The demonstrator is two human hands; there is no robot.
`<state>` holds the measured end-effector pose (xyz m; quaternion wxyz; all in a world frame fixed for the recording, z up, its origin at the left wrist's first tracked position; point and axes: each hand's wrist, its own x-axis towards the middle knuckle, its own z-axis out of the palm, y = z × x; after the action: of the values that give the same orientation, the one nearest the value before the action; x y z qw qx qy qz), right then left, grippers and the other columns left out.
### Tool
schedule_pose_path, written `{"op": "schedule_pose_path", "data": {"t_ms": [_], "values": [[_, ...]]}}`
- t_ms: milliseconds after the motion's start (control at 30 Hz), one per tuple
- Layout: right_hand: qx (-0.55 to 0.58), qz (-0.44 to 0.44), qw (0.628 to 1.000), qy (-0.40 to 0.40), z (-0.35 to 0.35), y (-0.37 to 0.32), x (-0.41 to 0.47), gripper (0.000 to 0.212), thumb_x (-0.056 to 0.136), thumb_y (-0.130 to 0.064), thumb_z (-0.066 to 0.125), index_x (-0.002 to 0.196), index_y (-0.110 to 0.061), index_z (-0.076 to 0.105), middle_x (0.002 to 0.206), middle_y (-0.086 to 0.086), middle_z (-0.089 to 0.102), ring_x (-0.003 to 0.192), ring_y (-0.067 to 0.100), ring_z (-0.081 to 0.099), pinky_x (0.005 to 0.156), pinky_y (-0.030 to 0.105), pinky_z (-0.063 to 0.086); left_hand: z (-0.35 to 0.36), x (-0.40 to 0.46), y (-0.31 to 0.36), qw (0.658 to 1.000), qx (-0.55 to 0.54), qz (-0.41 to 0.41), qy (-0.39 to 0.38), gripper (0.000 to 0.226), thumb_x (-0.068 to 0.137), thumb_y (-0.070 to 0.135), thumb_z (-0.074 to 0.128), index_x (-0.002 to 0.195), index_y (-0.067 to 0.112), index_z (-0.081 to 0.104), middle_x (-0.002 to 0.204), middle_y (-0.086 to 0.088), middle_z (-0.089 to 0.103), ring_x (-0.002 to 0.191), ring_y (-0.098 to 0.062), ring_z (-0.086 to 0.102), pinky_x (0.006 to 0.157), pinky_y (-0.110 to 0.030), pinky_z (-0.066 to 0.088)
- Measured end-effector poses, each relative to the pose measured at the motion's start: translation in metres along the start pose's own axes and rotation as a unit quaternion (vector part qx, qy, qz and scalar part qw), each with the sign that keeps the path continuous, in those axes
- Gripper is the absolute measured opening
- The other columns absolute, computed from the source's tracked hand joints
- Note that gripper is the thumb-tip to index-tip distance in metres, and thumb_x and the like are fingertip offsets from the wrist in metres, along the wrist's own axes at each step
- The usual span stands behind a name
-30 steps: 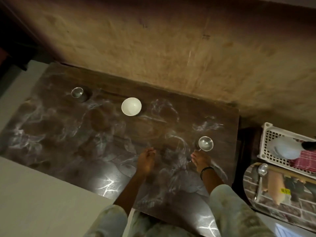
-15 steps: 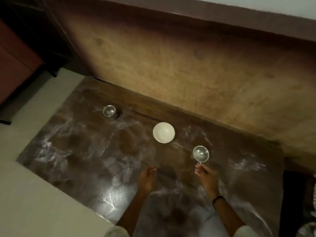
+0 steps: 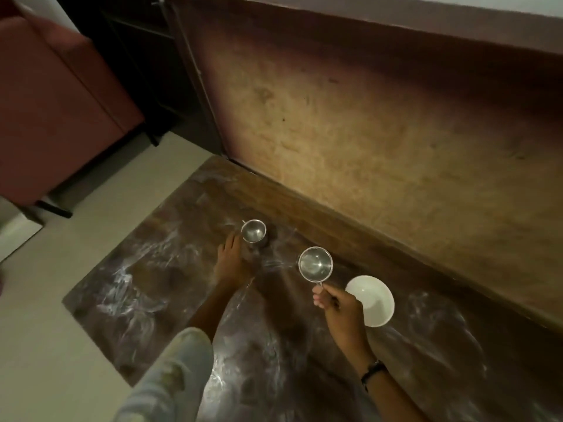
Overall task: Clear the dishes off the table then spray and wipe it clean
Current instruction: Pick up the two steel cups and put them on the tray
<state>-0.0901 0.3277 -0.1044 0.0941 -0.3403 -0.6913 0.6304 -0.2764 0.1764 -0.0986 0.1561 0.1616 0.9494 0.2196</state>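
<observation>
Collecting the dishes: the right hand (image 3: pixel 341 309) pinches the thin handle of a steel cup (image 3: pixel 315 264), carried clear of the desk (image 3: pixel 411 345), while the left hand (image 3: pixel 232 263) reaches forward with relaxed, extended fingers touching or nearly touching a second steel cup (image 3: pixel 253 233) that stands upright just beyond its fingertips. A white bowl (image 3: pixel 373 300) rests on the desk immediately right of the right hand. To do this step well, the left fingers should probably close round the cup's wall or find its small handle, hidden from here, before lifting, keeping the carried cup level. Both cups are round, polished and reflective, likely light and slippery; the bowl is smooth, glazed and shallow. White powdery smears streak the dark glossy desk surface.
</observation>
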Motion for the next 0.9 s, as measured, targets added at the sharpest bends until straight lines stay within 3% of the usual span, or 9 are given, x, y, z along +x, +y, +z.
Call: {"op": "schedule_pose_path", "data": {"t_ms": [100, 167, 267, 467, 567, 667, 767, 900], "values": [[-0.011, -0.002, 1.000, -0.015, 0.008, 0.005, 0.007, 0.016, 0.092, -0.012, 0.059, 0.090, -0.024, 0.069, 0.086, -0.010, 0.072, 0.083, 0.006, 0.069, 0.078, 0.016, 0.053, 0.000, 0.042, -0.009, 0.998, 0.060, 0.029, 0.000, 0.074, 0.084, -0.003, 0.047, 0.148, 0.018, 0.018, 0.159, 0.002, 0.011, 0.140, -0.029, 0.023, 0.103, -0.044, 0.040], [-0.013, -0.002, 1.000, -0.025, 0.010, 0.008, 0.008, 0.019, 0.092, -0.012, 0.059, 0.086, -0.028, 0.068, 0.086, -0.011, 0.071, 0.082, 0.007, 0.069, 0.077, 0.014, 0.053, 0.002, 0.067, -0.015, 0.994, 0.088, 0.049, -0.029, 0.078, 0.082, -0.005, 0.050, 0.148, 0.023, 0.019, 0.158, 0.005, 0.014, 0.139, -0.028, 0.024, 0.100, -0.047, 0.043], [-0.014, -0.002, 1.000, -0.027, 0.011, 0.011, 0.004, 0.030, 0.091, -0.008, 0.060, 0.080, -0.035, 0.066, 0.083, -0.013, 0.071, 0.081, 0.005, 0.069, 0.075, 0.014, 0.054, 0.003, 0.089, -0.020, 0.985, 0.133, 0.046, -0.095, 0.071, 0.081, -0.004, 0.051, 0.144, 0.019, 0.028, 0.149, -0.006, 0.035, 0.133, -0.032, 0.037, 0.097, -0.049, 0.044], [-0.019, 0.014, 0.999, -0.029, 0.009, 0.012, -0.004, 0.030, 0.091, -0.008, 0.061, 0.081, -0.035, 0.068, 0.078, -0.020, 0.072, 0.079, 0.006, 0.070, 0.074, 0.016, 0.054, 0.018, 0.079, -0.038, 0.986, 0.129, 0.008, -0.108, 0.030, 0.090, 0.008, 0.049, 0.118, 0.011, 0.059, 0.117, -0.015, 0.064, 0.108, -0.034, 0.060, 0.086, -0.042, 0.050], [-0.006, 0.024, 0.999, -0.025, 0.008, 0.008, -0.007, 0.033, 0.090, -0.002, 0.059, 0.079, -0.032, 0.069, 0.075, -0.017, 0.072, 0.077, 0.006, 0.069, 0.071, 0.014, 0.053, 0.032, 0.051, -0.041, 0.997, -0.023, -0.037, -0.062, 0.025, 0.087, 0.006, 0.055, 0.110, 0.007, 0.064, 0.106, -0.018, 0.069, 0.099, -0.035, 0.063, 0.085, -0.041, 0.050], [-0.011, 0.022, 0.999, -0.028, 0.006, 0.004, -0.012, 0.034, 0.091, 0.000, 0.058, 0.078, -0.029, 0.068, 0.078, -0.010, 0.072, 0.076, 0.006, 0.069, 0.070, 0.014, 0.053, 0.045, 0.015, -0.041, 0.974, -0.200, -0.104, -0.019, 0.010, 0.085, 0.009, 0.060, 0.086, 0.018, 0.064, 0.086, -0.008, 0.073, 0.081, -0.021, 0.067, 0.076, -0.039, 0.051], [-0.006, 0.028, 0.999, -0.026, 0.000, 0.002, -0.020, 0.033, 0.091, 0.001, 0.057, 0.078, -0.028, 0.068, 0.081, -0.006, 0.072, 0.077, 0.007, 0.069, 0.071, 0.018, 0.055, 0.059, -0.026, -0.027, 0.921, -0.363, -0.142, -0.011, 0.022, 0.088, 0.004, 0.055, 0.073, 0.019, 0.059, 0.073, 0.002, 0.067, 0.067, -0.004, 0.062, 0.063, -0.028, 0.046], [-0.001, 0.036, 0.999, -0.017, -0.014, 0.005, -0.040, 0.034, 0.091, 0.000, 0.057, 0.080, -0.029, 0.069, 0.082, -0.002, 0.073, 0.079, 0.010, 0.069, 0.075, 0.026, 0.057, 0.070, -0.080, 0.012, 0.825, -0.517, -0.224, -0.034, 0.009, 0.085, 0.001, 0.058, 0.084, 0.010, 0.057, 0.082, -0.007, 0.062, 0.082, -0.018, 0.058, 0.070, -0.027, 0.047]]}}
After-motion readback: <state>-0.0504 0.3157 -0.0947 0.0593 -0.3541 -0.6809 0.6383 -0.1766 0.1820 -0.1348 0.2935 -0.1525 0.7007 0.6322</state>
